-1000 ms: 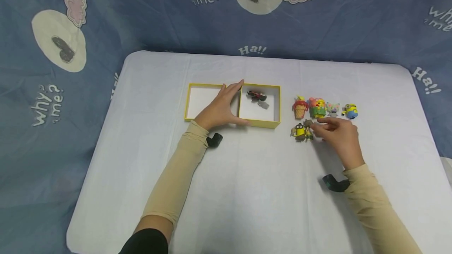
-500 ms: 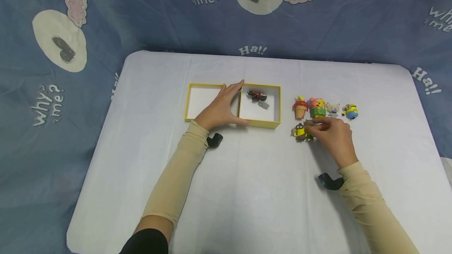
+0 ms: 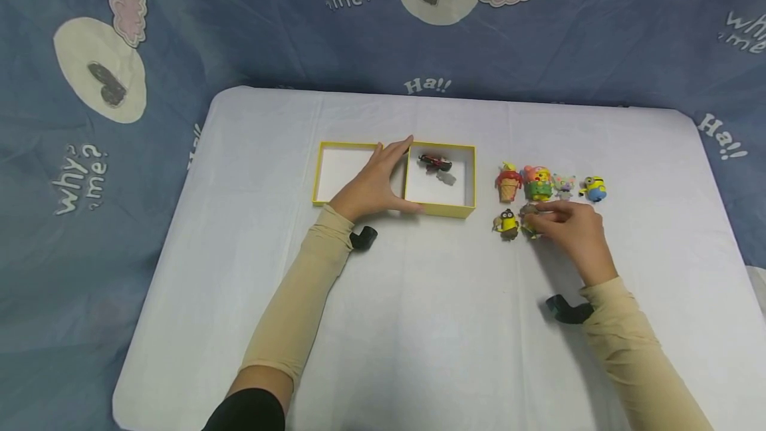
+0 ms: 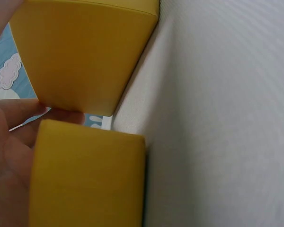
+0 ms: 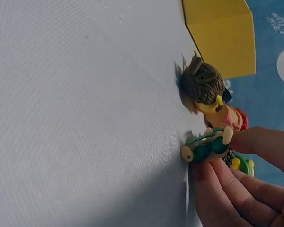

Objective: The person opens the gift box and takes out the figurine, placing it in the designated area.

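My left hand (image 3: 378,185) spans the left end of an open yellow box (image 3: 445,211) with a white inside, thumb on the front wall and fingertips at the back corner. In the left wrist view its fingers reach between two yellow walls. My right hand (image 3: 571,228) pinches a small toy figure (image 3: 529,213) between thumb and fingers, right at the table. The right wrist view shows green and cream parts on this figure (image 5: 208,146); my fingers cover part of it. Just left of it stands a yellow minion figure (image 3: 508,223) with dark, rough hair.
A second open yellow box (image 3: 317,175) adjoins on the left. Inside the right box lie a dark red-and-black toy (image 3: 435,163) and a grey piece (image 3: 445,178). Behind my right hand stand an ice-cream-cone figure (image 3: 509,185), a pink-and-green figure (image 3: 538,183), a pastel figure (image 3: 564,183) and a blue-and-yellow minion (image 3: 594,189).
My right hand went slightly left, then back right with the pinched figure, which now stands a little apart from the dark-haired minion. The left hand and boxes have stayed put.
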The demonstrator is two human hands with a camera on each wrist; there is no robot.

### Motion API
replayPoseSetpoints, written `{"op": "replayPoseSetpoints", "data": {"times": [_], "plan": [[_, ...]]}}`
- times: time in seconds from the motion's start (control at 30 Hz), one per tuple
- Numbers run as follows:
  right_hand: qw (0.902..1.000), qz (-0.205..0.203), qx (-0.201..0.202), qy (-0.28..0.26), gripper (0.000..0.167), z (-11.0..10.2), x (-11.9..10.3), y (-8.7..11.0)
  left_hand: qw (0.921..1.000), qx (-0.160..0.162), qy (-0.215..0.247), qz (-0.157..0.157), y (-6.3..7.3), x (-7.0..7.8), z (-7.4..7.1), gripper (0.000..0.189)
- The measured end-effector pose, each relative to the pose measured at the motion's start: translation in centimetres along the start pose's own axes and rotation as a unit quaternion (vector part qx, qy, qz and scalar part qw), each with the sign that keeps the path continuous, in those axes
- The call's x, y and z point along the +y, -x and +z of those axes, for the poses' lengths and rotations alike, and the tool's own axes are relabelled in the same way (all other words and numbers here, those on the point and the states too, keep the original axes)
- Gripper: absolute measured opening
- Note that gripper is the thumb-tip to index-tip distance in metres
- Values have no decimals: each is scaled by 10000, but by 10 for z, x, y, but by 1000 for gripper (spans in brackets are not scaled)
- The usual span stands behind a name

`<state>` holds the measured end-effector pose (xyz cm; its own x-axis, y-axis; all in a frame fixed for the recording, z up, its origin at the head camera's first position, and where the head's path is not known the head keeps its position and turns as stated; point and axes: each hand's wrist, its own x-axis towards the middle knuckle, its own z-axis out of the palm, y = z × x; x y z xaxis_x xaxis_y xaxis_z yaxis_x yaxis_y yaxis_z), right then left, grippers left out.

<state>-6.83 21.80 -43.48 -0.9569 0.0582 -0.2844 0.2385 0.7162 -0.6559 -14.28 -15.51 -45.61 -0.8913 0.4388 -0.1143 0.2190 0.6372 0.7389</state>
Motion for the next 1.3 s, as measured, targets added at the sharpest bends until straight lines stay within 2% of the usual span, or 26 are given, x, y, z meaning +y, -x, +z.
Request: {"op": "replayPoseSetpoints", "data": {"times": [0.37,0.73,0.9,0.97,1.13,1.3], "plan": [[9926,504,-383,-1035,55,-9,12,-4,10000,10,-1,21,0,2,-1,136],[9815,750,-585,-1660,56,-14,21,-3,10000,45,-25,26,1,2,-1,137],[9745,774,-729,-1978,42,-16,26,-4,10000,34,-20,54,0,2,-1,137],[9746,772,-736,-1969,36,-17,26,-4,10000,23,-35,62,0,1,0,138],[9790,758,-674,-1769,34,-17,26,-5,9999,36,-33,109,-1,-1,0,138],[9729,830,-746,-2026,20,-16,27,-6,9999,39,-8,112,0,0,0,138]]}}
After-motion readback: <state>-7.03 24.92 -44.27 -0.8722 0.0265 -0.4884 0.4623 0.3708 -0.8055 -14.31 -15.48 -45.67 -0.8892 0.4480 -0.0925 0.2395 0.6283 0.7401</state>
